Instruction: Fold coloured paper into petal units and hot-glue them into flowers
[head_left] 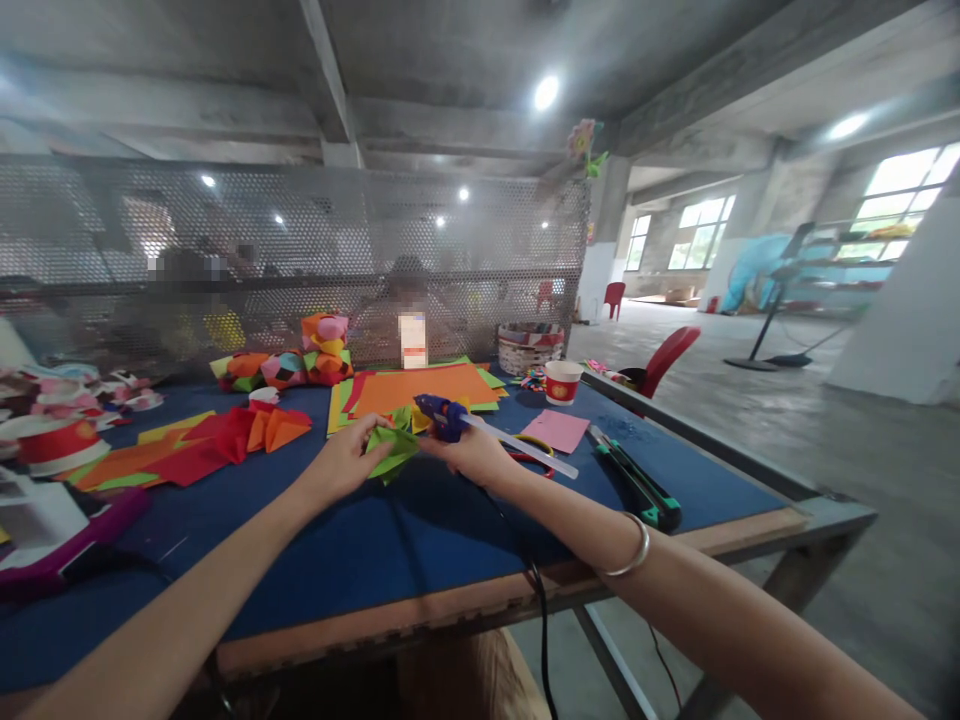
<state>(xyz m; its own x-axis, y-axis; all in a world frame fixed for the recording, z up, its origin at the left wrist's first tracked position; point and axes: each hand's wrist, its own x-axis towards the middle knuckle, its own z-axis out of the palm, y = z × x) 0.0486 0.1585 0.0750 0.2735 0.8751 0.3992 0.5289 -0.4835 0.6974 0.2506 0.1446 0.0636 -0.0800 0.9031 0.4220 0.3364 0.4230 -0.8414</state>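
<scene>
Between the fingers of my left hand [349,460] is a folded piece of green paper [391,452], held above the blue table. My right hand [472,452] is closed around a blue hot glue gun [441,416], whose nozzle points up and left. A long translucent glue stick [529,447] sticks out of its back, toward the right. The fingertips of my right hand are close to the green paper; whether they touch it I cannot tell. Behind my hands lies a stack of coloured paper sheets [427,388], orange on top.
Scissors [546,455], a pink paper square [559,430] and a green-black utility knife [637,480] lie at right. Behind them stand a paper cup [562,382] and a woven basket [530,348]. Folded paper balls [285,365] sit at left. A black cord [541,620] hangs over the front edge.
</scene>
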